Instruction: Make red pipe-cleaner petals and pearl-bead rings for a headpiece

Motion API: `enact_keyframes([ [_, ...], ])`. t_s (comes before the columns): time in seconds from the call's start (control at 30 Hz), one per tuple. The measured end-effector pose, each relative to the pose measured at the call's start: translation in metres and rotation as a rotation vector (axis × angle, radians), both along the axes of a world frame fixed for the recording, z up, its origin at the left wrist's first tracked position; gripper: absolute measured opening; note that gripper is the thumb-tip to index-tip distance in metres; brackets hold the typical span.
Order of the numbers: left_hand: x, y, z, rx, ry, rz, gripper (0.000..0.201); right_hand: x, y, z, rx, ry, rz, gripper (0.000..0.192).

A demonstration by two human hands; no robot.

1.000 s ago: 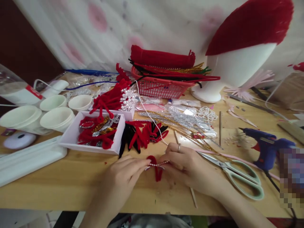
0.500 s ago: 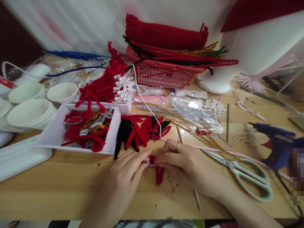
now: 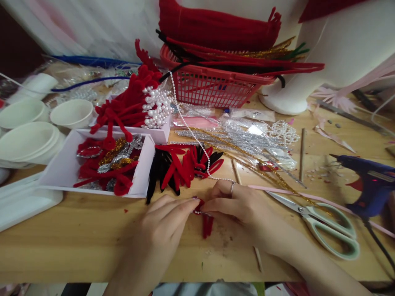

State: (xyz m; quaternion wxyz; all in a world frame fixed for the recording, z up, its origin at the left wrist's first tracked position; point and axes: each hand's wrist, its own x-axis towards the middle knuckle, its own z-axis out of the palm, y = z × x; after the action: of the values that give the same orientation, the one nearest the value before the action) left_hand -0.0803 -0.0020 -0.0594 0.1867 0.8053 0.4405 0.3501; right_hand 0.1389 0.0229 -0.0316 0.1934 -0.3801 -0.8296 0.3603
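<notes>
Between my fingertips is a small red chenille piece [image 3: 207, 227] with two short strips hanging down toward me. A row of tiny white beads lies across its upper part. My left hand [image 3: 166, 224] pinches it from the left, thumb and forefinger together. From the right, my right hand [image 3: 243, 213], with a ring on one finger, pinches the piece near the beads. A string of white beads [image 3: 187, 126] trails from the basket down to behind my right hand. The fingers cover much of the red piece.
A white box [image 3: 51, 176] of red, gold and silver chenille pieces stands left, beside paper cups [image 3: 72, 114]. Black and red strips [image 3: 185, 166] lie ahead. A red basket [image 3: 212, 88] stands at the back. Scissors [image 3: 333, 232] and a glue gun [image 3: 367, 176] lie right.
The view has shifted a little, so the basket and boxes appear slightly larger. My left fingertips have closed in over the red piece, covering more of it. My right hand keeps its pinch.
</notes>
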Motion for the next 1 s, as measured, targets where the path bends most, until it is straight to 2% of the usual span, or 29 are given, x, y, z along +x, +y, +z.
enact_keyframes([
  [0.17, 0.000, 0.002, -0.003, 0.023, 0.018, 0.005, 0.030, -0.001, -0.001, -0.004, 0.013, 0.036, -0.022, 0.019],
  [0.33, 0.001, -0.002, -0.001, -0.080, 0.045, -0.013, 0.035, -0.001, 0.002, -0.003, 0.022, 0.034, -0.015, 0.018],
  [0.47, 0.002, -0.007, 0.010, -0.213, -0.025, 0.034, 0.034, -0.002, 0.002, 0.009, 0.060, 0.153, -0.057, 0.016],
  [0.53, 0.005, -0.007, 0.020, -0.294, -0.111, 0.058, 0.049, -0.005, 0.001, 0.023, 0.091, 0.199, -0.073, 0.017],
  [0.6, 0.010, -0.002, 0.036, -0.390, -0.209, 0.040, 0.070, -0.009, 0.001, 0.040, 0.151, 0.245, -0.059, 0.018],
  [0.63, 0.014, 0.002, 0.044, -0.443, -0.260, 0.012, 0.074, -0.012, 0.001, 0.048, 0.196, 0.273, -0.045, 0.019],
  [0.67, 0.018, 0.007, 0.054, -0.502, -0.308, -0.025, 0.071, -0.014, 0.002, 0.056, 0.249, 0.299, -0.027, 0.020],
  [0.73, 0.025, 0.018, 0.073, -0.638, -0.372, -0.135, 0.051, -0.017, 0.003, 0.070, 0.364, 0.334, -0.005, 0.021],
  [0.83, 0.032, 0.040, 0.104, -0.825, -0.352, -0.302, 0.034, -0.015, 0.004, 0.080, 0.466, 0.354, -0.073, 0.024],
  [0.9, 0.031, 0.059, 0.130, -0.782, -0.299, -0.325, 0.028, -0.009, 0.008, 0.081, 0.505, 0.350, -0.214, 0.024],
  [0.93, 0.029, 0.070, 0.147, -0.676, -0.261, -0.308, 0.020, -0.006, 0.012, 0.081, 0.516, 0.347, -0.302, 0.024],
  [1.0, 0.021, 0.097, 0.187, -0.523, -0.259, -0.327, 0.027, -0.002, 0.023, 0.083, 0.498, 0.332, -0.452, 0.030],
])
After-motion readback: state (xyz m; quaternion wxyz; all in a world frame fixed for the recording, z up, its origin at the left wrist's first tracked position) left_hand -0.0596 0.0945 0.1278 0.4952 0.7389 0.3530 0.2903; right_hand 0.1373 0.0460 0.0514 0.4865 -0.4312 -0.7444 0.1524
